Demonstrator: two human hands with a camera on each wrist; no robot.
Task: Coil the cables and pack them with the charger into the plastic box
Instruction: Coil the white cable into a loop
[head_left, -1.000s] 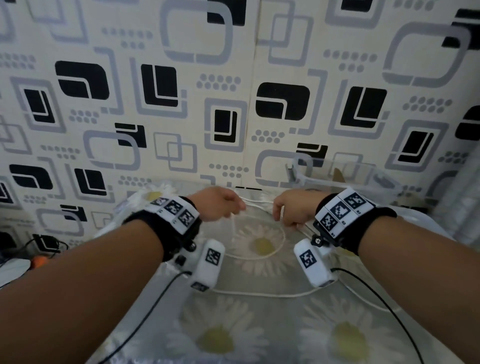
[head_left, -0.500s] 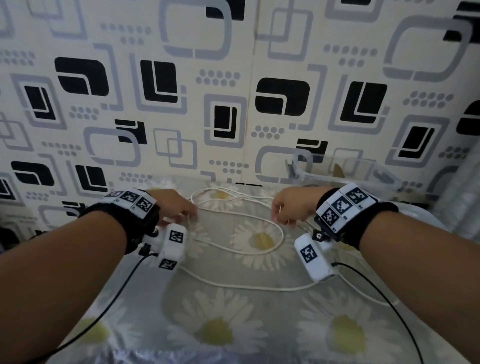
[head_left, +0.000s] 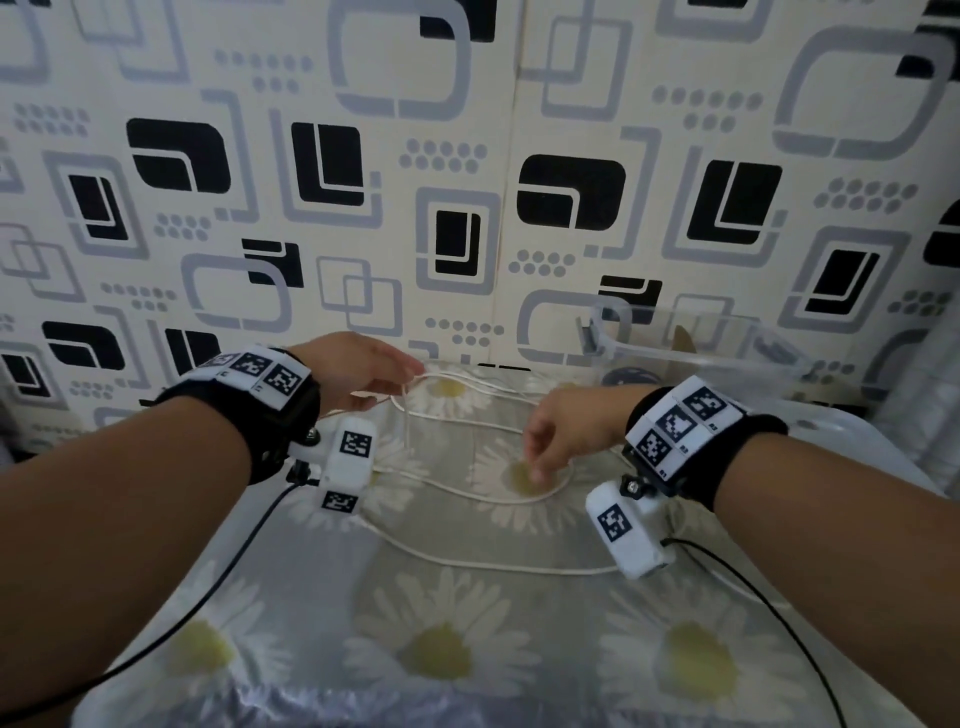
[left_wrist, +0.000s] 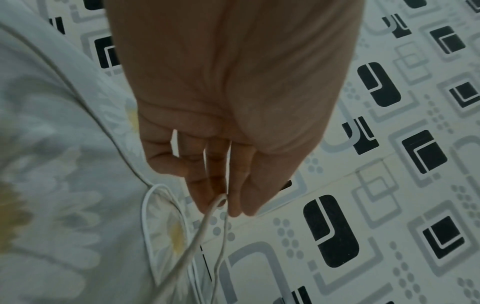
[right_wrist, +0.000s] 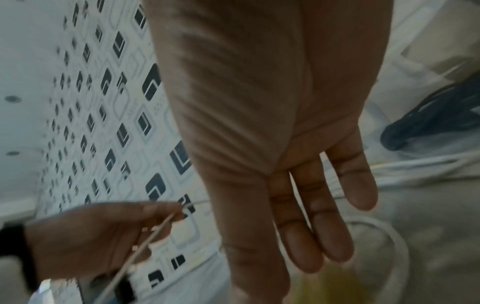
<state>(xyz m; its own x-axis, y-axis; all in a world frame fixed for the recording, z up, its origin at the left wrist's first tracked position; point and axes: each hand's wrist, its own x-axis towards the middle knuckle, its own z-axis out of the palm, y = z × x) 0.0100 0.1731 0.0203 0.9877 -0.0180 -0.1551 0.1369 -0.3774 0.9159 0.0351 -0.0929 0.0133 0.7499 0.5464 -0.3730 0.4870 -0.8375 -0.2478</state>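
Observation:
A long white cable (head_left: 519, 569) lies in loose loops on the daisy-print cloth (head_left: 545, 618). My left hand (head_left: 400, 382) is at the back left of the loops and pinches a strand of it, lifted off the cloth. The left wrist view shows the cable (left_wrist: 197, 236) doubled over at the fingertips of the left hand (left_wrist: 223, 205). My right hand (head_left: 535, 467) hovers over the middle loop, fingers straight and pointing down, holding nothing; the right wrist view shows the right hand (right_wrist: 319, 236) empty. The clear plastic box (head_left: 691, 358) stands at the back right. I see no charger.
A dark coiled cable (right_wrist: 426, 121) lies inside the clear box. The patterned wall rises right behind the table. Black leads (head_left: 208, 587) run from both wrist cameras toward the near edge of the cloth.
One second ago both hands held the cable close together. The left hand swung out left with its strand and has come back up. The right hand let go and dropped toward the middle loop, fingers straightened.

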